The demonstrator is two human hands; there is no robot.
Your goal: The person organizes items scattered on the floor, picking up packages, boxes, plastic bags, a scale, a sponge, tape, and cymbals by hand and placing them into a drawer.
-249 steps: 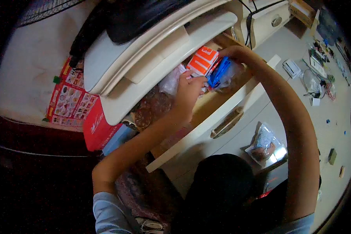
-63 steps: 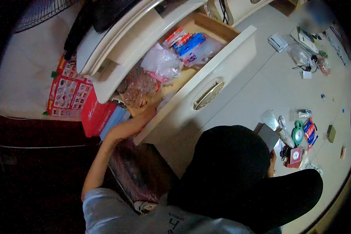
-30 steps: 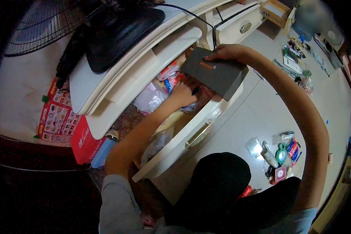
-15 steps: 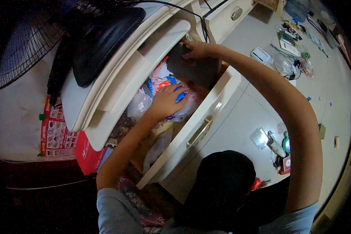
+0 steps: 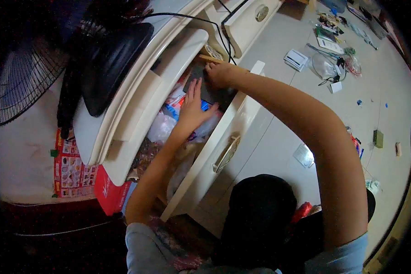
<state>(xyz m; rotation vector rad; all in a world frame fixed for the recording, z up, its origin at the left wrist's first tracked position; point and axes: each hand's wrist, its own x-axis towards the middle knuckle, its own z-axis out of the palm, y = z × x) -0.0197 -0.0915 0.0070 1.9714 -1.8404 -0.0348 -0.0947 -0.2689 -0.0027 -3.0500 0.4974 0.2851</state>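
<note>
A pulled-out cream drawer (image 5: 196, 171) holds plastic bags and packets. My right hand (image 5: 221, 74) is at the drawer's far end, its fingers curled over the edge of a dark flat object (image 5: 197, 82) whose kind I cannot make out. My left hand (image 5: 192, 112) lies over the packed contents with fingers stretched out, their tips against the dark object. Beneath that palm shows a blue, white and orange packet (image 5: 172, 111). A clear plastic bag (image 5: 161, 129) sits beside my left wrist. The right fingertips are partly hidden.
A fan (image 5: 25, 77) and its black base (image 5: 118, 68) stand on the cabinet top at left. A black cable (image 5: 194, 18) hangs near the far drawer end. A red box (image 5: 108, 192) is beside the cabinet. Cables and small items (image 5: 333, 64) lie on the tiled floor.
The dark flat object has gone lower into the drawer with my right hand. My left hand has shifted its fingers from the packet up onto that object. The view has turned slightly.
</note>
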